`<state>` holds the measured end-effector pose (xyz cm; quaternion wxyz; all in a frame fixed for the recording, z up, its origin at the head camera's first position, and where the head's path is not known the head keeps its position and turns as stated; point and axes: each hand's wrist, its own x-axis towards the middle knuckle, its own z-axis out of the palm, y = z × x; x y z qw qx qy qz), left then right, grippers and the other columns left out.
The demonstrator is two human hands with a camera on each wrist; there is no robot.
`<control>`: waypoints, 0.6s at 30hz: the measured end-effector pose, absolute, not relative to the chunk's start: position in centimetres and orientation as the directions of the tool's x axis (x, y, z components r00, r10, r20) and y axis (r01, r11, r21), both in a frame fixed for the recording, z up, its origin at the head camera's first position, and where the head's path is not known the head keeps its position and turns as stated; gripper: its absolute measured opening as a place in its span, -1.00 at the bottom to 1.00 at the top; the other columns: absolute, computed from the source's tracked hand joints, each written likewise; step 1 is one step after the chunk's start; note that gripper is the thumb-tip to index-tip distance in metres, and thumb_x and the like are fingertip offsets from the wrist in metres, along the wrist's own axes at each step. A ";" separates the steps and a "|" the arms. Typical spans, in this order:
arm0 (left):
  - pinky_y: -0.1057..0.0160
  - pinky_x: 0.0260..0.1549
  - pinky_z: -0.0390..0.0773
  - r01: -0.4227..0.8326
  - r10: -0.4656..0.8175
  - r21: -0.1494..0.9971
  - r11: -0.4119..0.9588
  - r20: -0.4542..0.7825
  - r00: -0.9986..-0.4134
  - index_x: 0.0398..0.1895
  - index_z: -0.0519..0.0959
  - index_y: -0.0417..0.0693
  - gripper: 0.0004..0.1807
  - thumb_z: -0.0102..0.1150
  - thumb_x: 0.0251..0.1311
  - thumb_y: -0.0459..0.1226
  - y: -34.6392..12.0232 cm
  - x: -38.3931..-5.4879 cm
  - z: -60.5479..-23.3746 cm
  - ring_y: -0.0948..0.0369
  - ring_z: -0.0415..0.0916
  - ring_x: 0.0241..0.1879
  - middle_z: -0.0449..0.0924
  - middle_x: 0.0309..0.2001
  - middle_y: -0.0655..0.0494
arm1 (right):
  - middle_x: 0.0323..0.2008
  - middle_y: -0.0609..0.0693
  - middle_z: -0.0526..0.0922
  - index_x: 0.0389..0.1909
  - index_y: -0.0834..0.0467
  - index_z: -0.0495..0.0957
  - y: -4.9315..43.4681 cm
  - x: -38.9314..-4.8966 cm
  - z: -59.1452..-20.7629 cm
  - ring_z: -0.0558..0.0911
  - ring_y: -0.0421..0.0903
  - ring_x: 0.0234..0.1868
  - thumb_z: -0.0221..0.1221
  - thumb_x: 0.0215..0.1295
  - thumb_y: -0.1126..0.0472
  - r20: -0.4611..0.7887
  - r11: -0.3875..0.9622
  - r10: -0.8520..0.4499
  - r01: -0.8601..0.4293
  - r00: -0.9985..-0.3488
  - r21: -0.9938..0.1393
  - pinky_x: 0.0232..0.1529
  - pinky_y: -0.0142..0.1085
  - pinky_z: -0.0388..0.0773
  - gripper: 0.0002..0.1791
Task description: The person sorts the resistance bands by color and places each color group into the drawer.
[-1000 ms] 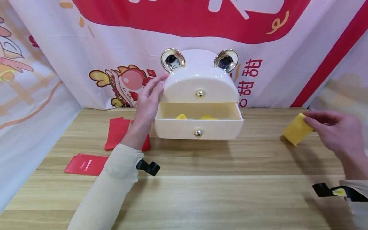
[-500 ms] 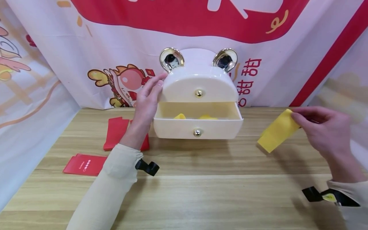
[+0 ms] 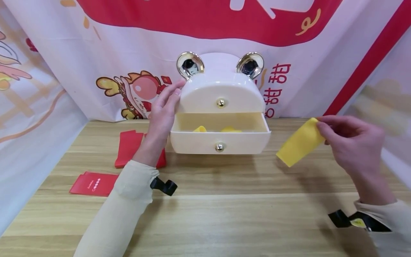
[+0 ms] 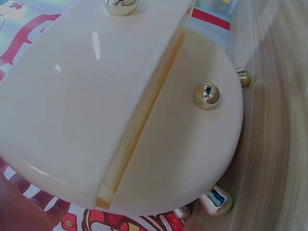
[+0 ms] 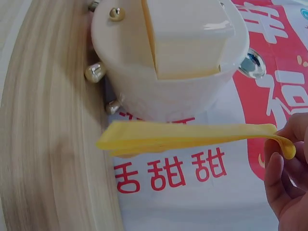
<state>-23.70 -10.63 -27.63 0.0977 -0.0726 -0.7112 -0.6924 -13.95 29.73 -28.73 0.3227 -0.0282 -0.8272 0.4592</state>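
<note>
My right hand pinches one end of a yellow resistance band, which hangs flat and slanting above the table, right of a white drawer box. In the right wrist view the band's layers lie apart at the free end. My left hand rests with extended fingers against the box's left side. The box's lower drawer is pulled out; two yellow pieces show inside, mostly hidden by its front. The upper drawer is closed.
Red resistance bands lie on the wooden table left of the box, partly behind my left forearm. A red band with white print lies nearer. Gold-rimmed round ornaments top the box. A printed cloth hangs behind.
My right hand has moved left, carrying the yellow band toward the box and raising it slightly. The left hand has stayed at the box's side.
</note>
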 end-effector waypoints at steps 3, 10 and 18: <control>0.15 0.43 0.54 0.238 -0.034 0.971 0.033 0.239 -0.971 0.45 0.51 0.45 -0.55 0.06 0.58 0.08 -10.7 -23.6 -27.6 0.26 0.48 0.37 0.48 0.45 0.40 | -0.32 -0.38 0.77 0.00 0.28 0.79 29.1 -14.0 -28.6 0.66 -0.35 -0.44 0.42 0.31 0.33 0.517 0.556 0.348 -0.272 -0.782 -0.785 -0.37 -0.65 0.61 -0.74; 0.11 0.45 0.52 0.232 -0.033 0.972 0.020 0.233 -0.972 0.45 0.52 0.41 -0.56 0.05 0.59 0.05 -10.7 -23.6 -27.3 0.25 0.47 0.38 0.50 0.44 0.38 | -0.21 -0.28 0.78 0.07 0.24 0.78 28.1 -13.8 -27.9 0.73 -0.31 -0.31 0.40 0.36 0.27 0.492 0.525 0.378 -0.255 -0.784 -0.812 -0.29 -0.62 0.66 -0.70; 0.08 0.46 0.50 0.232 -0.034 0.973 0.009 0.232 -0.972 0.44 0.54 0.38 -0.58 0.03 0.61 0.00 -10.7 -23.8 -27.4 0.23 0.47 0.37 0.51 0.44 0.35 | -0.14 -0.18 0.81 0.08 0.16 0.79 27.1 -14.1 -26.3 0.74 -0.24 -0.25 0.41 0.36 0.20 0.456 0.450 0.436 -0.251 -0.776 -0.857 -0.20 -0.61 0.68 -0.70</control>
